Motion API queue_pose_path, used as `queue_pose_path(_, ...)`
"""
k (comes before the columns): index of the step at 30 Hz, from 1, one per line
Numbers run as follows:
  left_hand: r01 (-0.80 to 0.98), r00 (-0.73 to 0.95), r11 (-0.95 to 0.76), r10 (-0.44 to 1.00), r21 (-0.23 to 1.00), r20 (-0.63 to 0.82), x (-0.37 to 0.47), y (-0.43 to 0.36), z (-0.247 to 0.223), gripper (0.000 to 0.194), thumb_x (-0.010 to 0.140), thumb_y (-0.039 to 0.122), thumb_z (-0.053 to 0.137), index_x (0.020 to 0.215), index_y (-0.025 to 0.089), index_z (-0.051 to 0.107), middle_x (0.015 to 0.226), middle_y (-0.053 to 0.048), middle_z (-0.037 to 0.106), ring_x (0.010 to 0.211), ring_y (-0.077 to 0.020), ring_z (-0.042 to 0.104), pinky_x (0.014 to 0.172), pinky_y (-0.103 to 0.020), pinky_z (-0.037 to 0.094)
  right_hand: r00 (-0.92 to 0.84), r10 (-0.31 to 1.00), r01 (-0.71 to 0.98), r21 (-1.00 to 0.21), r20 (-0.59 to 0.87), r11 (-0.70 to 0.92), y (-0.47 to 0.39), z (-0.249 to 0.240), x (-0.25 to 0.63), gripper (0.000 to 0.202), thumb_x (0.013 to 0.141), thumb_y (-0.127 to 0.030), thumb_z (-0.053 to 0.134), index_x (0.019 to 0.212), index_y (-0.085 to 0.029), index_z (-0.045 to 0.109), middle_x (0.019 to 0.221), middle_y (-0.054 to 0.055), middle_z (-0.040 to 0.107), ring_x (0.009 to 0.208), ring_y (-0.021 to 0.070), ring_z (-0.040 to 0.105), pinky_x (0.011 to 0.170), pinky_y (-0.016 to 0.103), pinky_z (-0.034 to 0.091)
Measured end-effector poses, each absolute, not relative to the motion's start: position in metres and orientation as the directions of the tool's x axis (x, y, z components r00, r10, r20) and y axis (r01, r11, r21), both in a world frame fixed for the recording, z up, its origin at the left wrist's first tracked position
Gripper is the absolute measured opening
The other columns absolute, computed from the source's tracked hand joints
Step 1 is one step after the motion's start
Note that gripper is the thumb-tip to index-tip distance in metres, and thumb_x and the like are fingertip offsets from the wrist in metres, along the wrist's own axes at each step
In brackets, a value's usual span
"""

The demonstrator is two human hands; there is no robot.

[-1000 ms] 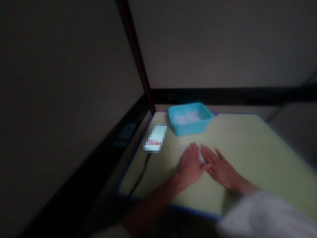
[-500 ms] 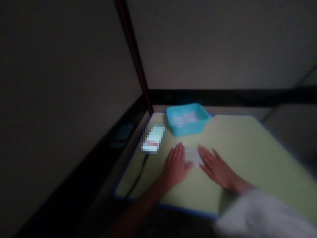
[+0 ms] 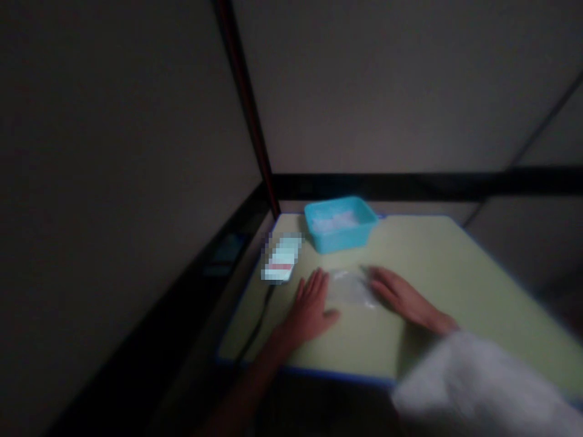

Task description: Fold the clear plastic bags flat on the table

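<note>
A small clear plastic bag lies flat on the pale green mat. My left hand rests flat on the mat just left of the bag, fingers spread. My right hand lies flat at the bag's right edge, fingertips touching it. Neither hand grips anything. The scene is dim and blurred.
A turquoise plastic tub with whitish contents stands at the mat's far left. A blurred phone-like object lies left of it, and a dark cable runs down the mat's left edge. A white cloth covers the near right corner. Walls enclose the back and left.
My hands, together over the bag a second ago, have slid apart to either side. The bag now lies uncovered and flat between them.
</note>
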State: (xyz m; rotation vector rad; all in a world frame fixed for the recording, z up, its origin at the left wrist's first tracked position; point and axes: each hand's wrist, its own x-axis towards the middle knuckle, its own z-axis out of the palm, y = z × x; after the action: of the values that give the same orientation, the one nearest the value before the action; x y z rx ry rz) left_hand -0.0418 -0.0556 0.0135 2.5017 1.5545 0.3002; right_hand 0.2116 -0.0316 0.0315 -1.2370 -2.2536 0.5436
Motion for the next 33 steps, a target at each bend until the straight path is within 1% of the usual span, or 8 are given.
queue_pose_path(5, 0.889, 0.334, -0.372, 0.926, 0.269, 0.174, -0.054, -0.041, 0.005, 0.062, 0.084, 0.027, 0.049, 0.139, 0.006, 0.027, 0.147, -0.022, 0.028, 0.138, -0.0296, 0.021, 0.110, -0.051, 0.022, -0.484, 0.863, 0.572, -0.693, 0.145, 0.438, -0.057, 0.047, 0.217, 0.035, 0.095, -0.043, 0.034, 0.114, -0.020, 0.052, 0.097, 0.008, 0.066, 0.087, 0.0224, 0.064, 0.078, 0.038, 0.052)
queue_pose_path(9, 0.921, 0.224, -0.294, 0.936, 0.256, 0.270, -0.050, -0.032, 0.010, 0.053, 0.084, 0.017, 0.046, 0.134, 0.004, 0.034, 0.144, -0.025, 0.031, 0.137, -0.0312, 0.024, 0.110, -0.049, 0.026, -0.527, 0.846, 0.469, -0.802, 0.080, 0.368, -0.072, 0.050, 0.225, 0.035, 0.094, -0.043, 0.038, 0.120, -0.021, 0.046, 0.102, 0.007, 0.066, 0.092, 0.0218, 0.063, 0.080, 0.037, 0.052)
queue_pose_path(11, 0.908, 0.275, -0.346, 0.918, 0.237, 0.287, -0.043, -0.040, 0.017, 0.052, 0.084, 0.013, 0.044, 0.135, 0.004, 0.035, 0.146, -0.023, 0.028, 0.138, -0.0292, 0.021, 0.112, -0.046, 0.023, -0.494, 0.865, 0.461, -0.815, 0.092, 0.350, -0.074, 0.047, 0.232, 0.035, 0.093, -0.042, 0.041, 0.120, -0.021, 0.047, 0.107, 0.008, 0.065, 0.097, 0.0226, 0.062, 0.084, 0.038, 0.051)
queue_pose_path(15, 0.730, 0.612, -0.645, 0.764, 0.226, 0.205, -0.026, -0.071, 0.030, 0.054, 0.086, 0.022, 0.047, 0.139, 0.017, 0.034, 0.151, -0.010, 0.022, 0.140, -0.0220, 0.016, 0.114, -0.041, 0.020, -0.383, 0.908, 0.549, -0.747, 0.173, 0.374, -0.073, 0.034, 0.246, 0.032, 0.092, -0.044, 0.041, 0.109, -0.021, 0.056, 0.105, 0.010, 0.066, 0.092, 0.0250, 0.064, 0.080, 0.041, 0.053)
queue_pose_path(17, 0.659, 0.696, -0.713, 0.699, 0.241, 0.165, -0.019, -0.083, 0.031, 0.055, 0.087, 0.029, 0.048, 0.140, 0.021, 0.033, 0.152, -0.006, 0.023, 0.140, -0.0204, 0.016, 0.114, -0.040, 0.019, -0.358, 0.911, 0.588, -0.708, 0.206, 0.392, -0.073, 0.026, 0.250, 0.033, 0.093, -0.043, 0.040, 0.107, -0.021, 0.059, 0.102, 0.009, 0.067, 0.090, 0.0251, 0.065, 0.078, 0.041, 0.054)
queue_pose_path(24, 0.644, 0.715, -0.724, 0.685, 0.249, 0.141, -0.015, -0.087, 0.023, 0.057, 0.088, 0.042, 0.050, 0.140, 0.024, 0.033, 0.151, -0.005, 0.024, 0.140, -0.0221, 0.017, 0.113, -0.041, 0.017, -0.526, 0.792, 0.619, -0.498, 0.310, 0.607, -0.079, 0.013, 0.246, 0.031, 0.095, -0.034, 0.039, 0.115, -0.024, 0.060, 0.121, 0.009, 0.060, 0.114, 0.0242, 0.055, 0.097, 0.044, 0.045)
queue_pose_path(28, 0.646, 0.714, -0.723, 0.686, 0.245, 0.140, -0.016, -0.087, 0.023, 0.059, 0.088, 0.044, 0.051, 0.140, 0.024, 0.033, 0.152, -0.005, 0.022, 0.140, -0.0215, 0.015, 0.113, -0.040, 0.017, -0.577, 0.760, 0.633, -0.424, 0.301, 0.648, -0.079, 0.013, 0.244, 0.031, 0.095, -0.032, 0.040, 0.119, -0.023, 0.058, 0.123, 0.009, 0.059, 0.114, 0.0235, 0.054, 0.097, 0.043, 0.045)
queue_pose_path(33, 0.648, 0.716, -0.723, 0.685, 0.240, 0.130, -0.016, -0.089, 0.023, 0.058, 0.089, 0.045, 0.047, 0.141, 0.024, 0.032, 0.153, -0.005, 0.018, 0.141, -0.0213, 0.012, 0.114, -0.040, 0.014, -0.633, 0.716, 0.636, -0.330, 0.295, 0.698, -0.081, 0.015, 0.243, 0.030, 0.094, -0.032, 0.044, 0.114, -0.022, 0.063, 0.114, 0.010, 0.061, 0.107, 0.0240, 0.056, 0.091, 0.041, 0.048)
